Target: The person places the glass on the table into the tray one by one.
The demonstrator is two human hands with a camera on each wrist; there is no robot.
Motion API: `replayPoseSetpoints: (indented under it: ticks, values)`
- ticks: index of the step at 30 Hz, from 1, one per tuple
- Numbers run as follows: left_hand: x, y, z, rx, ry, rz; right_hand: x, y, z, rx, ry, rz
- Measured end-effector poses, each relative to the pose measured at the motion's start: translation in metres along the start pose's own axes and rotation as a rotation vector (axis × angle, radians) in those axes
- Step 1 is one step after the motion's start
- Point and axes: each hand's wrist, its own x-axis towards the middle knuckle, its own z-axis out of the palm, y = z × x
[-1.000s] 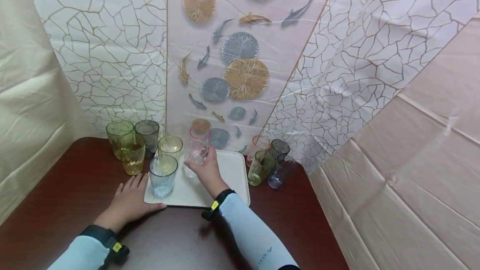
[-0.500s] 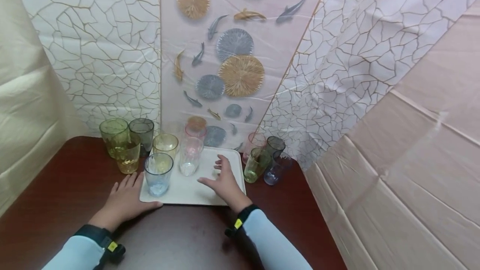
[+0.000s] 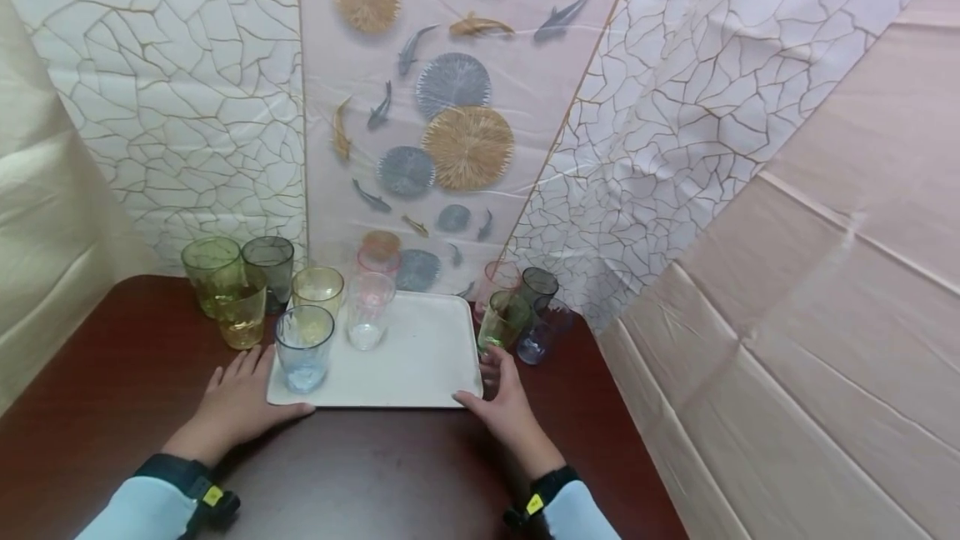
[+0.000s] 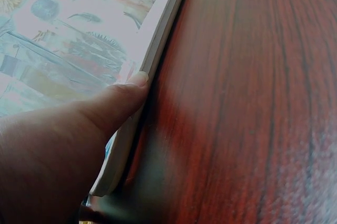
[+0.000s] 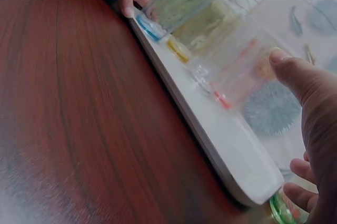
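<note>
A: How are the arms set?
B: The left hand (image 3: 236, 405) stretches from the lower left to the near left corner of the white tray (image 3: 420, 352); the right hand (image 3: 506, 407) is by the near right corner.
A: And the glasses?
B: On the table (image 3: 360, 473), left of the tray: green glass (image 3: 210, 273), amber glass (image 3: 242, 323), grey glass (image 3: 272, 273). In the tray's left half stand a blue glass (image 3: 303, 361), a yellow glass (image 3: 318, 288) behind it, a clear glass (image 3: 367, 319) and a pink-rimmed glass (image 3: 378, 262). Beyond the right edge: red-rimmed tumbler (image 3: 497, 277), green tumbler (image 3: 502, 323), dark tumbler (image 3: 540, 286), indigo tumbler (image 3: 533, 348).
A: What are the fingers doing?
B: On the left, spread along the tray's side, thumb resting on the front rim. On the right, thumb well apart from loosely bent fingers, gripping nothing, near the green tumbler; I can't tell whether they touch it.
</note>
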Motion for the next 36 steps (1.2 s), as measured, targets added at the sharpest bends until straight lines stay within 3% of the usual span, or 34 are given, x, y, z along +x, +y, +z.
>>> replayPoseSetpoints:
  ticks: [5, 9, 13, 16, 19, 25, 32, 36]
  values:
    - [-0.002, -0.004, 0.000, -0.007, 0.012, 0.008, 0.000, 0.012, -0.008, 0.023, 0.082, -0.028]
    - [-0.003, -0.005, 0.001, -0.011, 0.007, 0.006, 0.008, 0.030, -0.022, 0.058, 0.236, -0.040]
    - [-0.002, -0.006, 0.002, -0.012, 0.006, 0.010, 0.023, 0.051, -0.044, 0.083, 0.428, 0.004]
    - [-0.001, -0.006, 0.001, -0.013, 0.008, 0.013, 0.039, 0.063, -0.061, 0.054, 0.509, 0.073]
    - [0.000, -0.006, 0.001, -0.016, 0.006, 0.014, 0.056, 0.071, -0.073, -0.005, 0.515, 0.124]
    - [0.000, -0.008, 0.003, -0.021, -0.004, 0.004, 0.083, 0.087, -0.080, 0.008, 0.417, 0.157]
    - [-0.002, -0.004, 0.001, -0.018, 0.002, 0.017, 0.091, 0.096, -0.082, 0.123, 0.427, 0.115]
    - [-0.001, 0.000, -0.002, -0.020, 0.002, 0.017, 0.093, 0.096, -0.084, 0.129, 0.433, 0.086]
